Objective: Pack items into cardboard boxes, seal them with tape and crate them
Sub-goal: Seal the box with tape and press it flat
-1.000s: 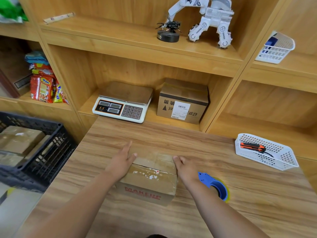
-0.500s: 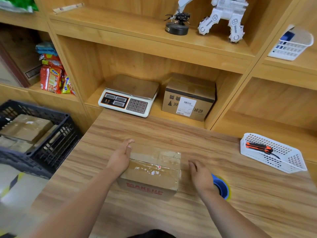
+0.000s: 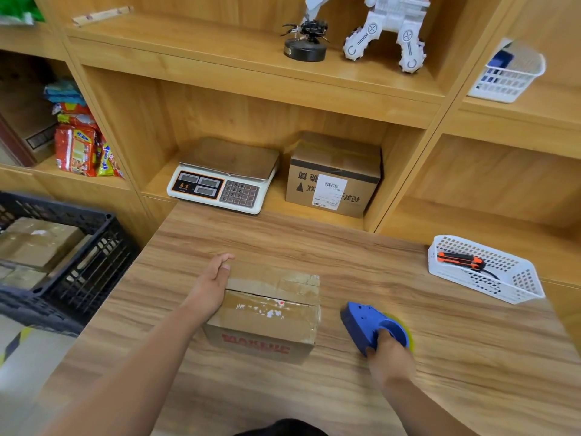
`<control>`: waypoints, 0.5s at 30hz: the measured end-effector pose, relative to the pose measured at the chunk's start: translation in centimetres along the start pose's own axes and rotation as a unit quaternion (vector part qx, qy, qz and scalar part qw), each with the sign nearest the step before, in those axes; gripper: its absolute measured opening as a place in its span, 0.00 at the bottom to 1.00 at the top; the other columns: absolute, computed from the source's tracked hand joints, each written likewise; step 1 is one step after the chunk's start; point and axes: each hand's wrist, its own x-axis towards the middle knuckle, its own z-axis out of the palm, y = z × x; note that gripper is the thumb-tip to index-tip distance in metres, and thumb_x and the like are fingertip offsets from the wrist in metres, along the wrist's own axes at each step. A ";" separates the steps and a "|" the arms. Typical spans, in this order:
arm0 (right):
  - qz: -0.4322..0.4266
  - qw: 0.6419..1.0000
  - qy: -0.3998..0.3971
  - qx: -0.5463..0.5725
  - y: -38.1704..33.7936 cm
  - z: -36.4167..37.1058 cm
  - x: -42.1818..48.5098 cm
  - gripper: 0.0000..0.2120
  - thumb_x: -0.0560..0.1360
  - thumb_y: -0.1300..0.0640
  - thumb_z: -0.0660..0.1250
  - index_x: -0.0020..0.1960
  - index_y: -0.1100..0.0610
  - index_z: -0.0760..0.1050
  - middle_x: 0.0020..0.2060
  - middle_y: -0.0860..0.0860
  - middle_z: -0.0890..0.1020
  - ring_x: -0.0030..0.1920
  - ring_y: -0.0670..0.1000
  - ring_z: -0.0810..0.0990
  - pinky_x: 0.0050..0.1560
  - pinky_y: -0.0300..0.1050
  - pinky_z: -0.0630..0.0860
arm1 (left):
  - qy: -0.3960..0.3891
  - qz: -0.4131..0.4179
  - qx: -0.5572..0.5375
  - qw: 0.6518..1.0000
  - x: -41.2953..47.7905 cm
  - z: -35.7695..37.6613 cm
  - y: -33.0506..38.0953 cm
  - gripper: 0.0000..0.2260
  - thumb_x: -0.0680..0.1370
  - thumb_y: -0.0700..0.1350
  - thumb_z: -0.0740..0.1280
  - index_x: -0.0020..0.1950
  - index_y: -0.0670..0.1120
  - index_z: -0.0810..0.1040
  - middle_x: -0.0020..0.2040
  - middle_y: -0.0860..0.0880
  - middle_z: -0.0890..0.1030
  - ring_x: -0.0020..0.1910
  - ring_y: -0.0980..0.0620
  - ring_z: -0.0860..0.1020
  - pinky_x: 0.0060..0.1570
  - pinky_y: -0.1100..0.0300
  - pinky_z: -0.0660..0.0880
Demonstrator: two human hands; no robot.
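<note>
Fetching tape, by judgement the step in hand: sealing of the closed box.

Item, cardboard box (image 3: 270, 313): mid-table (image 3: 314, 240), flaps down, centre seam showing a dark gap; old tape scraps on top.

Item, left hand (image 3: 213, 284): at the box's 9 o'clock, fingers straight and together, laid flat along its left wall, thumb on the top edge.

Item, right hand (image 3: 390, 360): at the box's 4 o'clock, fingers hooked into the ring of the blue tape dispenser (image 3: 361, 322), clamped on it.

Method advised: keep the left palm bracing the box so it cannot slide; lift the dispenser clear; start the strip on a side wall, run it straight along the seam, press the flaps shut ahead of it.

Item, black crate (image 3: 94, 247): 9 o'clock, off the table, sealed boxes inside; destination.

Item, white basket (image 3: 518, 287): 2 o'clock, holding an orange knife (image 3: 462, 261).

Change since half a second ago: right hand was open beside the box, now gripping the dispenser; left hand unmoved.
</note>
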 end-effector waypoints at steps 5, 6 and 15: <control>0.009 0.998 0.042 0.056 -0.8 -1.6 0.6 0.09 0.76 0.53 0.61 0.55 0.55 0.72 0.46 0.55 0.82 0.52 0.61 0.78 0.53 0.48 0.66 | 0.007 0.001 0.003 1.000 0.0 0.0 -0.1 0.15 0.83 0.45 0.51 0.67 0.50 0.70 0.62 0.51 0.72 0.60 0.53 0.68 0.57 0.61 0.62; 0.011 0.992 0.054 0.113 -1.2 -2.0 0.7 0.07 0.76 0.55 0.62 0.52 0.56 0.72 0.43 0.56 0.81 0.50 0.62 0.78 0.50 0.48 0.67 | 0.008 -0.001 -0.001 1.000 0.0 0.0 -0.1 0.15 0.83 0.45 0.51 0.67 0.50 0.70 0.61 0.52 0.71 0.60 0.53 0.68 0.57 0.61 0.61; 0.029 0.759 0.092 0.644 -9.2 -10.6 -1.7 0.04 0.67 0.59 0.56 0.34 0.56 0.62 0.32 0.50 0.65 0.33 0.50 0.61 0.32 0.44 0.57 | 0.001 -0.026 -0.031 0.999 0.3 -0.5 -0.8 0.15 0.83 0.46 0.50 0.65 0.56 0.72 0.66 0.50 0.71 0.66 0.49 0.68 0.63 0.57 0.63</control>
